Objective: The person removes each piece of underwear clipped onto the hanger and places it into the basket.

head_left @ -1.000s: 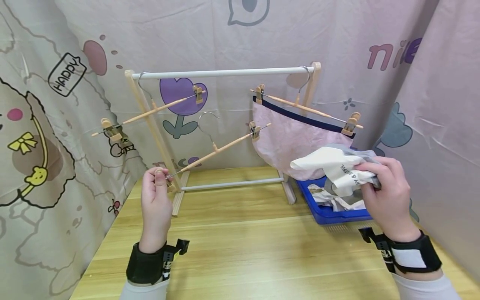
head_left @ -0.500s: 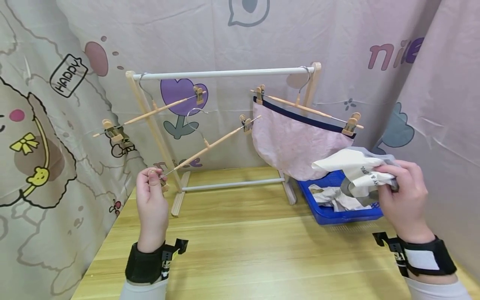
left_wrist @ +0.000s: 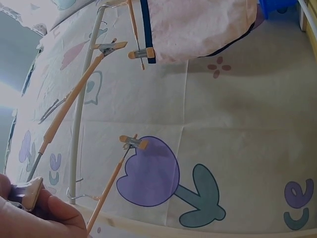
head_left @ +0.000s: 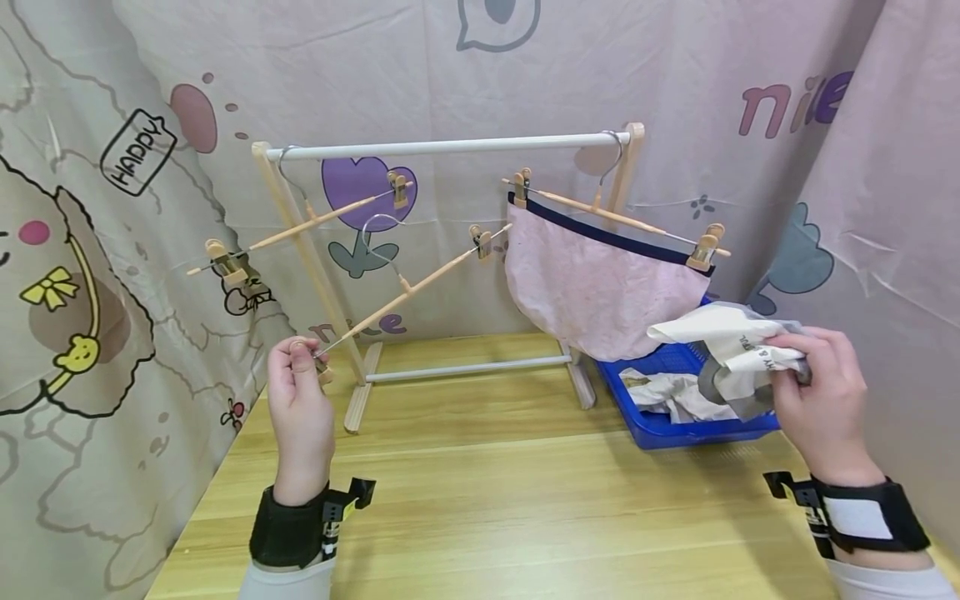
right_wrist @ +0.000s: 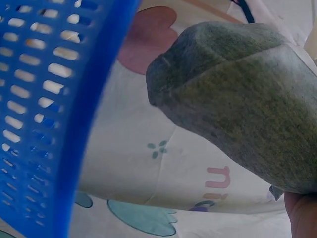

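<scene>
My left hand [head_left: 300,392] pinches the clip at the near end of a wooden clip hanger [head_left: 408,287]. That hanger slants up to the right, its hook free of the rail, its far clip [head_left: 480,242] holding nothing. In the left wrist view, thumb and fingers close round the near clip [left_wrist: 29,193]. My right hand [head_left: 821,400] grips a bunched white-and-grey sock-like cloth [head_left: 723,329] with printed lettering. Its grey rounded part [right_wrist: 237,99] fills much of the right wrist view. Below it stands a blue basket [head_left: 652,433] with white cloth [head_left: 678,396] inside.
A wooden rack with a white rail [head_left: 450,147] stands at the back of the table [head_left: 487,508]. On its right hang pink briefs [head_left: 600,283] with dark trim, clipped to a hanger [head_left: 600,212]. A bare clip hanger [head_left: 307,225] hangs at the left.
My right hand has moved right with the sock-like cloth, uncovering more of the basket. My left hand has drifted slightly left, and the held hanger has shifted left with it.
</scene>
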Tool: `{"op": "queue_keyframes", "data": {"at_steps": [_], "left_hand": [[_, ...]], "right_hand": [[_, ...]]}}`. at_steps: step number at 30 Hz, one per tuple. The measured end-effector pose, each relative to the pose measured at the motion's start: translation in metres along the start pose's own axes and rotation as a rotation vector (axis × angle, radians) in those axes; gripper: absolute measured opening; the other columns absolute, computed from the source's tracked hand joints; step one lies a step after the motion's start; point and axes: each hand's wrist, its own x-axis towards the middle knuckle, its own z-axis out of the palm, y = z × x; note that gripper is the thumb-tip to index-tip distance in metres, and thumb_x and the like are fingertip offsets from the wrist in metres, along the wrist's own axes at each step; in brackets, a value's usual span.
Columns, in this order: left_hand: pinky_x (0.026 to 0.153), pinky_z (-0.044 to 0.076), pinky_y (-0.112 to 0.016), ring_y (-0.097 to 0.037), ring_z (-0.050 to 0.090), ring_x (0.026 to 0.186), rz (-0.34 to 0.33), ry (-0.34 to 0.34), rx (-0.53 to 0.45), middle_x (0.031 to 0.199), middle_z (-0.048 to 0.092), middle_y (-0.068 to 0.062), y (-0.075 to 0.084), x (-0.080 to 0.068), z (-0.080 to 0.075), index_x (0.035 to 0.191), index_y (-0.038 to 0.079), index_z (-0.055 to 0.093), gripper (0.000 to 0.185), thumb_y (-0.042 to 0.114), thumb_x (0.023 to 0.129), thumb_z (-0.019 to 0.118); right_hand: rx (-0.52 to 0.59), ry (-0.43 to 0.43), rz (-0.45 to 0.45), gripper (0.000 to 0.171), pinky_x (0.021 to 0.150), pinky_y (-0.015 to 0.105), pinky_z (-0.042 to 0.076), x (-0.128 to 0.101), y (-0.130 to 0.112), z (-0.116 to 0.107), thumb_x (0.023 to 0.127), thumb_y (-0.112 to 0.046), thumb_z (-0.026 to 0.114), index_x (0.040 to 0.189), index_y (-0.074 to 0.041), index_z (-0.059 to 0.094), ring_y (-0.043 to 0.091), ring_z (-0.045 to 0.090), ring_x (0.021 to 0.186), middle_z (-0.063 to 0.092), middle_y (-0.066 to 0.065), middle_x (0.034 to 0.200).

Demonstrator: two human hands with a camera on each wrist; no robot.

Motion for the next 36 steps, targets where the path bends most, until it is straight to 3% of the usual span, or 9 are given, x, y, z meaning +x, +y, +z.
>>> {"op": "queue_keyframes", "data": {"at_steps": [7, 11, 14, 17, 21, 23, 28, 31, 36], "left_hand": [[0.085, 0.040, -0.022, -0.016, 0.048, 0.098, -0.006, 0.009, -0.020, 0.103, 0.050, 0.002, 0.001, 0.000, -0.001, 0.108, 0.012, 0.053, 0.021, 0.026, 0.111, 0.037], [0.086, 0.040, -0.022, -0.016, 0.047, 0.099, -0.010, 0.013, -0.029, 0.104, 0.050, 0.002, 0.001, 0.000, -0.001, 0.108, 0.012, 0.052, 0.020, 0.026, 0.112, 0.037], [0.085, 0.040, -0.021, -0.016, 0.047, 0.098, -0.014, 0.016, -0.032, 0.103, 0.049, 0.002, 0.001, 0.000, -0.001, 0.108, 0.012, 0.051, 0.020, 0.026, 0.112, 0.037], [0.084, 0.039, -0.021, -0.016, 0.047, 0.098, -0.019, 0.017, -0.028, 0.103, 0.049, 0.001, 0.002, 0.000, 0.000, 0.108, 0.012, 0.051, 0.020, 0.026, 0.112, 0.037], [0.084, 0.038, -0.021, -0.015, 0.047, 0.097, -0.026, 0.017, -0.024, 0.103, 0.049, 0.000, 0.002, 0.000, 0.000, 0.108, 0.013, 0.051, 0.020, 0.026, 0.111, 0.038], [0.085, 0.038, -0.022, -0.015, 0.047, 0.098, -0.027, 0.017, -0.023, 0.103, 0.049, 0.000, 0.002, 0.000, 0.000, 0.108, 0.013, 0.051, 0.020, 0.026, 0.111, 0.038], [0.085, 0.037, -0.022, -0.015, 0.047, 0.097, -0.027, 0.018, -0.020, 0.102, 0.049, 0.000, 0.001, 0.000, 0.000, 0.108, 0.013, 0.051, 0.020, 0.026, 0.112, 0.038], [0.085, 0.038, -0.022, -0.016, 0.047, 0.098, -0.028, 0.019, -0.022, 0.103, 0.049, 0.000, 0.002, 0.000, 0.001, 0.108, 0.012, 0.051, 0.019, 0.026, 0.112, 0.038], [0.085, 0.037, -0.022, -0.016, 0.047, 0.099, -0.032, 0.025, -0.027, 0.104, 0.049, 0.002, 0.003, 0.000, 0.001, 0.108, 0.012, 0.051, 0.019, 0.026, 0.112, 0.038]], "right_hand": [[-0.074, -0.092, 0.095, 0.013, 0.099, 0.002, 0.024, -0.007, 0.019, -0.002, 0.088, 0.017, 0.058, 0.101, 0.017, 0.059, -0.013, 0.032, 0.113, 0.055, 0.035, 0.106], [-0.106, -0.152, 0.165, 0.017, 0.095, 0.003, 0.022, -0.012, 0.033, -0.003, 0.089, 0.017, 0.059, 0.106, 0.015, 0.059, 0.011, 0.047, 0.104, 0.054, 0.031, 0.109], [-0.121, -0.174, 0.199, 0.018, 0.094, 0.004, 0.020, -0.014, 0.039, -0.002, 0.089, 0.016, 0.059, 0.108, 0.014, 0.058, 0.034, 0.047, 0.101, 0.054, 0.030, 0.110], [-0.132, -0.200, 0.238, 0.019, 0.095, 0.005, 0.020, -0.015, 0.041, -0.001, 0.090, 0.014, 0.058, 0.110, 0.014, 0.058, 0.041, 0.048, 0.104, 0.053, 0.030, 0.112], [-0.161, -0.249, 0.305, 0.021, 0.101, 0.016, 0.029, -0.017, 0.042, 0.000, 0.093, 0.011, 0.057, 0.114, 0.014, 0.057, 0.047, 0.049, 0.110, 0.053, 0.031, 0.116], [-0.173, -0.269, 0.327, 0.022, 0.103, 0.032, 0.036, -0.017, 0.042, 0.001, 0.094, 0.010, 0.056, 0.115, 0.015, 0.057, 0.049, 0.049, 0.111, 0.052, 0.032, 0.118], [-0.162, -0.265, 0.315, 0.022, 0.091, 0.061, 0.035, -0.017, 0.044, 0.006, 0.089, 0.014, 0.058, 0.111, 0.016, 0.057, 0.052, 0.050, 0.109, 0.053, 0.034, 0.115], [-0.158, -0.273, 0.308, 0.021, 0.088, 0.063, 0.035, -0.018, 0.046, 0.008, 0.087, 0.015, 0.059, 0.108, 0.015, 0.058, 0.052, 0.051, 0.108, 0.054, 0.034, 0.112], [-0.188, -0.359, 0.334, 0.022, 0.089, 0.068, 0.036, -0.022, 0.051, 0.010, 0.090, 0.012, 0.060, 0.111, 0.015, 0.056, 0.055, 0.049, 0.110, 0.051, 0.036, 0.116]]}}
